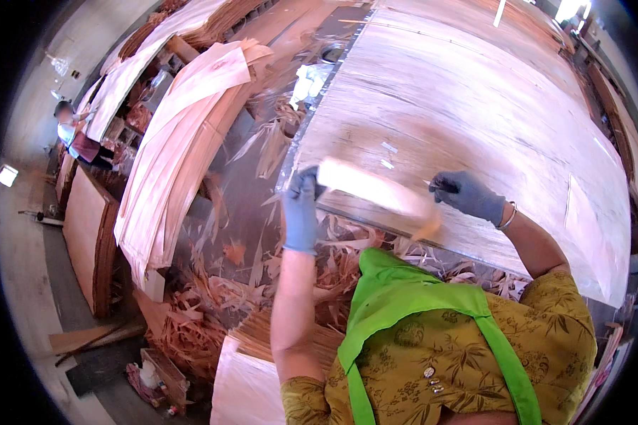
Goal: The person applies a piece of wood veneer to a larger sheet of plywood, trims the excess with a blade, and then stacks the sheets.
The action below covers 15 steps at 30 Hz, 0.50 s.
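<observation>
My left hand (pixel 302 205), in a grey glove, is closed on one end of a pale strip of wood veneer (pixel 376 188). Blurred by motion, the strip stretches to the right above the table's near edge, its far end close to my other hand. My right hand (pixel 471 197), gloved as well, is closed over the sheet; a small thin thing pokes from its fingertips, too small to name. Beneath both hands lies a large pale plywood sheet (pixel 432 92) with two small white bits of tape (pixel 388 147) on its surface.
Long veneer sheets (pixel 184 142) are stacked on the left. Torn veneer scraps (pixel 198 326) litter the floor below the table. Another veneer stack (pixel 244 386) stands by my left forearm. Upright boards (pixel 88 241) lean farther left, and another person (pixel 78 134) works beyond.
</observation>
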### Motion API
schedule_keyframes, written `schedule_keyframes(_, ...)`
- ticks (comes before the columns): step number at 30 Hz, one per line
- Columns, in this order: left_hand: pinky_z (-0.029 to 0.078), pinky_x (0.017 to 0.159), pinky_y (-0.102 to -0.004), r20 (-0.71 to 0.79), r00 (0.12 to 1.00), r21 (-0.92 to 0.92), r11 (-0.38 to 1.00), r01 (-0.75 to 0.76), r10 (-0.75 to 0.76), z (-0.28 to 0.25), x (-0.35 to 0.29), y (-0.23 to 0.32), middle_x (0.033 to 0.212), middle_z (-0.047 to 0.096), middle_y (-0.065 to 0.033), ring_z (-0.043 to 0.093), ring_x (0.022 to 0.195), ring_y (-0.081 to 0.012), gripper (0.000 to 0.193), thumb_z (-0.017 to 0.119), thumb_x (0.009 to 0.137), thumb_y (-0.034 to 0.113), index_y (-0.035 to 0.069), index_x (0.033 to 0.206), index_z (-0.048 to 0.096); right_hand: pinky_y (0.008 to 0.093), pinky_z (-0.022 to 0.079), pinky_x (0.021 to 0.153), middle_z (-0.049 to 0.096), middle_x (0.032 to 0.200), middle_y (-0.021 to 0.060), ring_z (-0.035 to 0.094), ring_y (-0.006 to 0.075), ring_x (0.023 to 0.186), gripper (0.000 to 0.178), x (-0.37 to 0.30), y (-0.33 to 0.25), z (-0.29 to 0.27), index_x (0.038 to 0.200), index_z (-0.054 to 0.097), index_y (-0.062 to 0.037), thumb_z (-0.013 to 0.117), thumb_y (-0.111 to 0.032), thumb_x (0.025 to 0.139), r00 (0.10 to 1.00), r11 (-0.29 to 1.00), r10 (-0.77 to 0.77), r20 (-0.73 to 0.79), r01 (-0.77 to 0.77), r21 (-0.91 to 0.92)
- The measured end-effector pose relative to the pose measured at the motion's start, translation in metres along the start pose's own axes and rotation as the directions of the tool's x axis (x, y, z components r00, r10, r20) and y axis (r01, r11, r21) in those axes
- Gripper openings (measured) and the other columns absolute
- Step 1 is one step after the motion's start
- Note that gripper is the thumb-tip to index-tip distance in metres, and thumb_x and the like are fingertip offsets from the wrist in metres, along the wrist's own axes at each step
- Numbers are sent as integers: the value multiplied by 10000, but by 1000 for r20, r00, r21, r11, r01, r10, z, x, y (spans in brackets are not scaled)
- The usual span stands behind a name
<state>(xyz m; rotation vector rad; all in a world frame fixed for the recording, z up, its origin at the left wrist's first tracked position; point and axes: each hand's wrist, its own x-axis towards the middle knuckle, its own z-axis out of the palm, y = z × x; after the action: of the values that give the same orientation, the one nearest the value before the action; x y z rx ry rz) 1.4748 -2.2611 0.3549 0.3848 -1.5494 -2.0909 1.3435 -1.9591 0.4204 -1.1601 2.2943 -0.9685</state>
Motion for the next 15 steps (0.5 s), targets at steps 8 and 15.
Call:
schedule_keyframes(8, 461, 750, -228, 144, 990, 155, 988, -24, 2, -3, 108, 11, 941, 645, -29, 567, 802, -90, 204, 524, 935, 142, -7, 1011, 642, 383, 460, 622, 631, 776, 182, 606, 303, 672, 236, 64, 105, 75, 910, 604, -19, 589, -252, 878, 955, 980, 197, -222, -195, 31)
schedule_keyframes(15, 520, 699, -295, 223, 689, 316, 719, 618, -690, -35, 57, -150, 916, 655, -81, 640, 811, -194, 184, 548, 908, 118, 18, 1049, 610, 360, 489, 662, 652, 795, 178, 633, 286, 725, 265, 38, 136, 190, 939, 604, -1, 603, -259, 878, 674, 865, 501, -543, -409, 291)
